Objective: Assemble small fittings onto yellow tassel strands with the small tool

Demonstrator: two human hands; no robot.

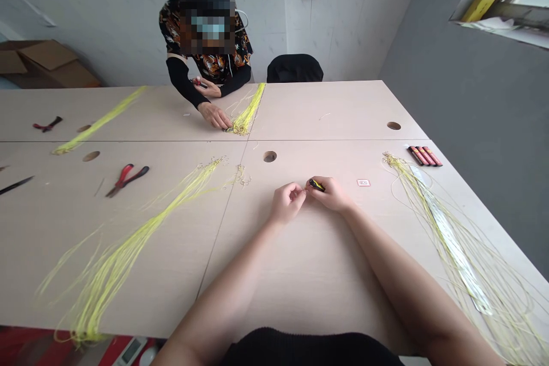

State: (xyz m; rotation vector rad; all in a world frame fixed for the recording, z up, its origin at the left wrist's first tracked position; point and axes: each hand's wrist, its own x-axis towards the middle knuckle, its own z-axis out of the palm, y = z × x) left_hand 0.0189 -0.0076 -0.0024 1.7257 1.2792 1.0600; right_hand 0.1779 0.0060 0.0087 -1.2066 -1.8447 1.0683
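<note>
My left hand [286, 202] is closed in a pinch over the table, thumb and forefinger together. What it pinches is too small to make out. Touching or nearly touching it at the fingertips, my right hand [328, 194] is wrapped round a small black-and-yellow stick-like object [316, 185]; its kind is not clear. To the left lies a bundle of thin yellow cords [160, 214], with tiny gold-coloured pieces [242, 176] near its far end. Another cord bundle [433, 211] spreads over a metal ruler [454, 246] on the right.
Red-handled pliers [126, 180] lie left. Several red-and-black cylinders [424, 156] and a small printed label [363, 182] are right. Across the table, a co-worker's hand [214, 115] touches another yellow bundle [251, 111]. The table has round holes [270, 156].
</note>
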